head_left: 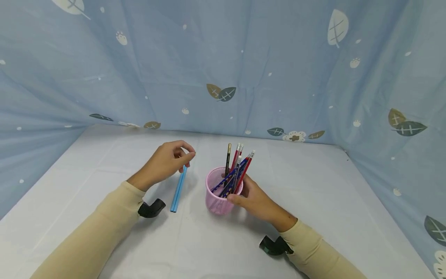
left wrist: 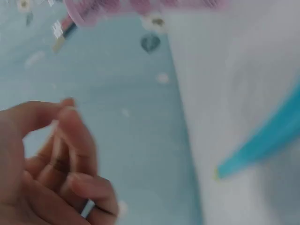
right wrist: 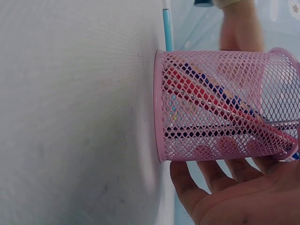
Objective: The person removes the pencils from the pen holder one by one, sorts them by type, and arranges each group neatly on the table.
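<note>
My right hand (head_left: 256,199) grips a pink mesh pen holder (head_left: 217,207), thumb at its near side and fingers around its far side. Red, dark blue and black pencils (head_left: 228,157) lean upright inside it. In the right wrist view, the fingers (right wrist: 187,185) lie against the mesh. Left of the holder, my left hand (head_left: 168,159) hovers with curled fingers, thumb and index tips together, and nothing visible between them. Under it, a pair of slim light-blue sticks (head_left: 178,192), like pencils, lies side by side on the table. Their far ends are hidden behind that hand.
A white cloth covers the table (head_left: 303,174). Behind it and along both sides hangs a blue curtain (head_left: 167,66) with leaf and flower prints. A black curved piece (head_left: 151,208) sits at the left wrist, and another (head_left: 275,246) at the right wrist.
</note>
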The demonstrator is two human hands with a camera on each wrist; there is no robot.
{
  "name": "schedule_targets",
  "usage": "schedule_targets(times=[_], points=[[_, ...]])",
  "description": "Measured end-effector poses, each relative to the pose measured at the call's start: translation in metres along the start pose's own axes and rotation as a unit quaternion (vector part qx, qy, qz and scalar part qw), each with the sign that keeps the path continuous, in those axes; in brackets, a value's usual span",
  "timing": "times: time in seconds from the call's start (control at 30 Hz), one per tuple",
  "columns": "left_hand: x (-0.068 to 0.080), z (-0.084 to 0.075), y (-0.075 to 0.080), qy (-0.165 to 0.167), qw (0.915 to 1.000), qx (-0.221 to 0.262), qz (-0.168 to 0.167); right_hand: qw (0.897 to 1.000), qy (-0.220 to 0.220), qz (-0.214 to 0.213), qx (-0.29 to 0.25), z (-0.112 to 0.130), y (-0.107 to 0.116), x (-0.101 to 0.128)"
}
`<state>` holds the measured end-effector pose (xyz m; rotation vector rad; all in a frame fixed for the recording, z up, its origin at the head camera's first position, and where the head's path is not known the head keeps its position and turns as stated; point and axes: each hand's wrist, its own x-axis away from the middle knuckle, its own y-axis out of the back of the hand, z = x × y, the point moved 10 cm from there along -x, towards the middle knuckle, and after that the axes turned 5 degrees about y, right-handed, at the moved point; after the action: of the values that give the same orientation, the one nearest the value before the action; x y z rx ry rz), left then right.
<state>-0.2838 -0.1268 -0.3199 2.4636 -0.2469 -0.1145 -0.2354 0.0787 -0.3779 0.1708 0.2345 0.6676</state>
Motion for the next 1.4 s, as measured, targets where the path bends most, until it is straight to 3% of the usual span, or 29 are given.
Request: schedule_targets(times=[0.2,0.43,0.77,1.07,1.4], points=[[0.012,-0.049,-0.008,-0.086,0.9955,0.039,-0.01,1.0,0.003,-0.001,0.002,0.0,0.0,0.0],[0.009,-0.076,-0.03,-0.116,0.9913,0.062,0.003,1.0,0.006,0.001,-0.002,0.0,-0.001,0.0],[0.004,-0.085,-0.058,-0.122,0.9906,0.058,0.019,1.0,-0.003,0.007,0.003,-0.001,-0.001,0.0],[0.002,-0.096,-0.064,-0.134,0.9901,0.039,0.007,1.0,-0.003,0.006,0.002,-0.001,-0.001,0.001],[0.002,-0.095,-0.07,-0.13,0.9909,0.034,0.011,1.0,0.006,0.008,-0.002,0.001,-0.001,0.0]])
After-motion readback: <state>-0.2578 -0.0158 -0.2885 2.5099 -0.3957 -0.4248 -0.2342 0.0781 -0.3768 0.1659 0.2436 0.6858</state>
